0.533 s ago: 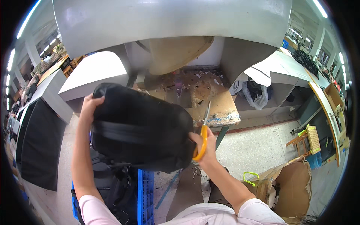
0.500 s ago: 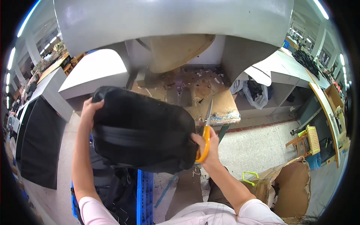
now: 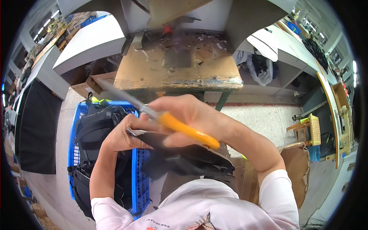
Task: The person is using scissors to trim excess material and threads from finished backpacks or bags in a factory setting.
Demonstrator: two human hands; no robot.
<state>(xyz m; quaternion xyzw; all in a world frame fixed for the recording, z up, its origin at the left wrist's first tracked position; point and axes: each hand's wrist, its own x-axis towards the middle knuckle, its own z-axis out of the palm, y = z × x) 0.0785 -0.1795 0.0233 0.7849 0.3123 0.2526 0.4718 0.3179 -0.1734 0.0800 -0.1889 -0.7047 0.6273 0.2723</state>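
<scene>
Orange-handled scissors [image 3: 189,132] are gripped in my right hand [image 3: 201,117], their blurred blades pointing up and to the left. My left hand [image 3: 122,135] is closed on an edge of the black bag [image 3: 188,161], which sags over my lap, blurred by motion. Both hands are close together in front of my body, with the blades passing just above the left hand's fingers. Right-hand fingertips lie close to the bag's edge; whether they also pinch it I cannot tell.
A blue plastic crate [image 3: 140,180] full of black bags [image 3: 97,134] stands on the floor at my left. Ahead is a worn wooden bench [image 3: 176,74] with scraps on it. To the right are a cardboard box [image 3: 295,168] and a small wooden stool [image 3: 312,130].
The black bag has come down toward my lap and is now held by its edge. My right hand has moved left with the scissors, whose blades have swung from upward to leftward.
</scene>
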